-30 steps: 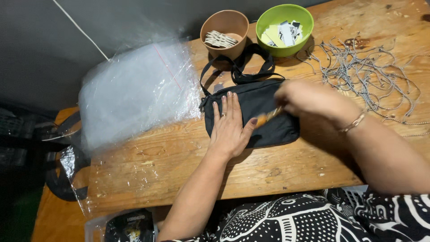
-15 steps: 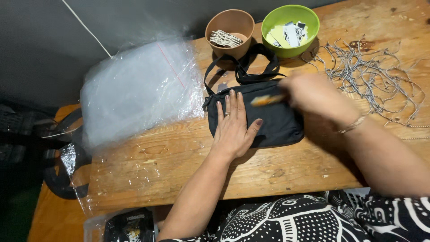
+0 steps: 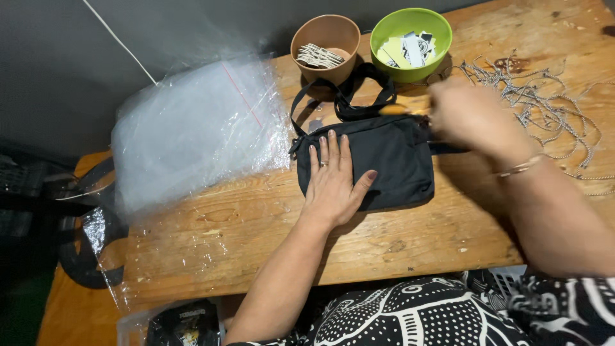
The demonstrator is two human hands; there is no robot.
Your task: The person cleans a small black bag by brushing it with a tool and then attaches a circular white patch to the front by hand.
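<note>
The right hand (image 3: 474,115), blurred, pinches a small orange-tipped tool (image 3: 400,109) at the top right corner of the black pouch (image 3: 378,163); how tightly is unclear. The pouch lies just below and left of that grip, long axis running left to right. The left hand (image 3: 333,182) presses flat and open on its left half. Its strap (image 3: 346,102) loops toward the brown cup (image 3: 327,38) and green bowl (image 3: 410,22); chains (image 3: 544,96) sprawl right, plastic bags (image 3: 198,128) left.

A small packing workshop: a rough wooden table (image 3: 256,237) carries clear plastic bags (image 3: 192,128), a heap of metal chains (image 3: 544,102), and bowls of tags (image 3: 410,38) at upper right.
</note>
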